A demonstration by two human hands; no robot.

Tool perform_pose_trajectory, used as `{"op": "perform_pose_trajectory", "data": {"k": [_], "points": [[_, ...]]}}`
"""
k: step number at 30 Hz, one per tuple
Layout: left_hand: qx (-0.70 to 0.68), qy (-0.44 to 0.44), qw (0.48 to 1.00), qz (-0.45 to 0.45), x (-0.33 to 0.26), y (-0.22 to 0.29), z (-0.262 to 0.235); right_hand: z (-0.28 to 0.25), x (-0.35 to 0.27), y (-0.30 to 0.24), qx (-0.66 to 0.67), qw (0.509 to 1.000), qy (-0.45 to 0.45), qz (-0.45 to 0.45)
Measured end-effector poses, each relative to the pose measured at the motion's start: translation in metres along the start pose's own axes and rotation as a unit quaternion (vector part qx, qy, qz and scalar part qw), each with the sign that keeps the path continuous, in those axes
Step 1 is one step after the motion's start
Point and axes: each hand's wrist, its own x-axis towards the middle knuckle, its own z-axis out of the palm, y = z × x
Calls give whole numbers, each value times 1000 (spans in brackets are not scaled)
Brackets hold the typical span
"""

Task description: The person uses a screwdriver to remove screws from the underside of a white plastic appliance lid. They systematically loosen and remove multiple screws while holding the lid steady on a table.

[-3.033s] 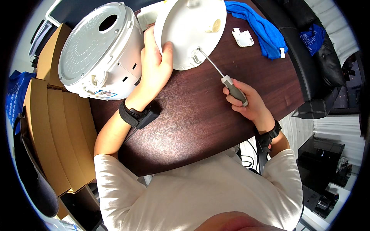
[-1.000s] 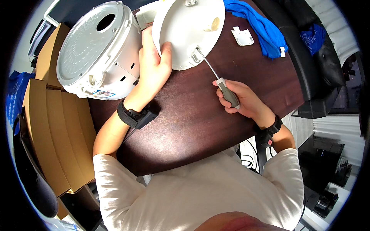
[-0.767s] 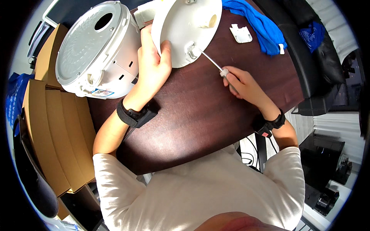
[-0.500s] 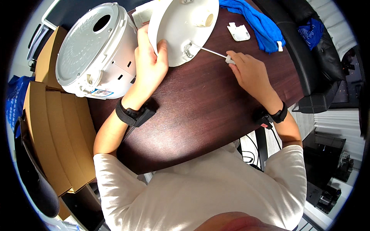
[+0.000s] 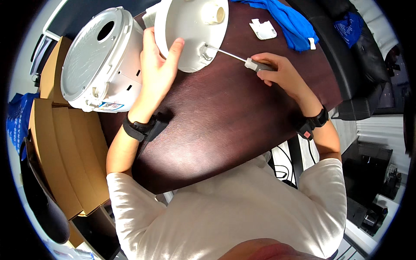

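Note:
My left hand grips the near left rim of a white round cover, holding it tilted on edge above the table. Inside the cover are a cream round socket and a small bracket near the lower rim. My right hand is closed around the grey handle of a screwdriver. Its thin shaft reaches left to the bracket, and the tip touches or nearly touches it. Left of my left hand stands a white drum-shaped appliance body with a grey perforated end and a dark round hole.
A small white plastic part lies beside a blue cloth on the dark wooden table. Cardboard boxes stand along the left edge. A black sofa is at the right, with a blue bag on it.
The cover and my left hand have shifted slightly left. My right hand has turned and slid back along the screwdriver, showing more of its handle; the shaft still points at the bracket.

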Motion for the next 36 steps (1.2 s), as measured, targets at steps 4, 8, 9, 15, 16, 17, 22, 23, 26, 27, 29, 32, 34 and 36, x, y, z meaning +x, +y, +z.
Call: {"op": "perform_pose_trajectory", "data": {"k": [4,8,9,15,16,17,22,23,26,27,29,32,34,36], "points": [[-5,-18,1000,19,3,19,-2,-5,2,16,59,998,21,-28],[7,-42,999,-11,7,21,-5,-4,3,16,62,997,21,-41],[4,-50,999,-11,8,21,-8,-4,3,13,50,998,14,-38],[-29,-95,991,-90,18,38,-13,-5,6,13,28,998,13,-53],[-12,-85,993,-76,18,38,-11,-4,6,15,34,998,16,-50],[4,-74,995,-63,17,36,-9,-4,6,15,41,998,18,-47],[88,-23,996,23,14,32,-2,-5,6,1,-26,1000,-1,13],[100,-2,994,37,14,30,0,-4,6,0,-28,1000,1,4],[142,0,989,46,12,32,2,-2,14,12,-178,952,71,-241],[141,9,989,40,12,30,2,1,14,10,-217,934,81,-271],[139,28,990,29,15,27,-1,8,14,-4,-292,892,102,-329],[158,30,986,34,13,28,-1,20,8,-21,-466,795,88,-378],[161,31,986,38,14,29,-1,25,2,-27,-533,748,90,-385],[158,32,986,37,15,29,-1,28,0,-31,-557,724,91,-397]]}}
